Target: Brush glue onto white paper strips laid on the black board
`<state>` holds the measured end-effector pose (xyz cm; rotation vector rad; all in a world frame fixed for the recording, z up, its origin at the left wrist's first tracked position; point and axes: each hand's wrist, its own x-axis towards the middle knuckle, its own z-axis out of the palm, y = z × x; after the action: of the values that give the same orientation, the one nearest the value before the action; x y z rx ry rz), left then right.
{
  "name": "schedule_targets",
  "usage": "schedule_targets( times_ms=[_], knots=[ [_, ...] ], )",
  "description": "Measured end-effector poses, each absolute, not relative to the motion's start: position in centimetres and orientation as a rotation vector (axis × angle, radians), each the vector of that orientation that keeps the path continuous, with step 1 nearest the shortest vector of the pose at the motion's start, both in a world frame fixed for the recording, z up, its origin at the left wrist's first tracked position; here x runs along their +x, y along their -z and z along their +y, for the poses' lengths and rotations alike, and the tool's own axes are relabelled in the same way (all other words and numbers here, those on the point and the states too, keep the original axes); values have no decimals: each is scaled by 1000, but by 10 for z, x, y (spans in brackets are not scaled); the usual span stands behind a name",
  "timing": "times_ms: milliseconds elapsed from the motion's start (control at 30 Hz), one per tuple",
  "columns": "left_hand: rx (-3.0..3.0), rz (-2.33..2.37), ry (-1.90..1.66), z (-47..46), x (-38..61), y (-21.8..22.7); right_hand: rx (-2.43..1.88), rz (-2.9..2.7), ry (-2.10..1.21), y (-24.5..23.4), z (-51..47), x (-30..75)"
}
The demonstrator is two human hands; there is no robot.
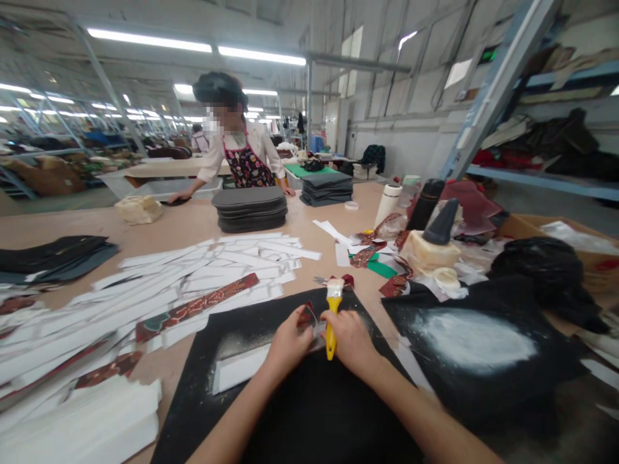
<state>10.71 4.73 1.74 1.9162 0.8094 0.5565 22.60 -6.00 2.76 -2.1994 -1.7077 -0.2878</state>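
Observation:
My right hand (352,338) is closed around a paintbrush (331,332) with a yellow handle; its pale, coated bristles point up and away from me. Just left of it, my left hand (291,336) has its fingers pinched at a small dark red strip (308,310), mostly hidden by the fingers. Both hands are above a black sheet (227,325) on the table. A white strip (242,368) lies on that sheet by my left forearm. Beyond the brush is a small red piece (347,281).
Many white strips (193,274) and a red patterned strip (207,303) cover the left side. At right lie a white-smeared black sheet (476,338) and a glue-crusted container (430,250). A person (246,151) stands across the table behind stacked grey pads (249,209).

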Motion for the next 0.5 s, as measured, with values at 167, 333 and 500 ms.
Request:
schedule_targets(
  times_ms=[167,333,500],
  knots=[
    [2435,890,-396,26,98,-24,-2240,-1546,91,-11,-52,216],
    [1841,1018,-379,62,98,-24,-2174,-1705,397,8,-53,216],
    [1322,1061,-453,122,78,-21,-2131,-1770,614,15,-54,215]
  ],
)
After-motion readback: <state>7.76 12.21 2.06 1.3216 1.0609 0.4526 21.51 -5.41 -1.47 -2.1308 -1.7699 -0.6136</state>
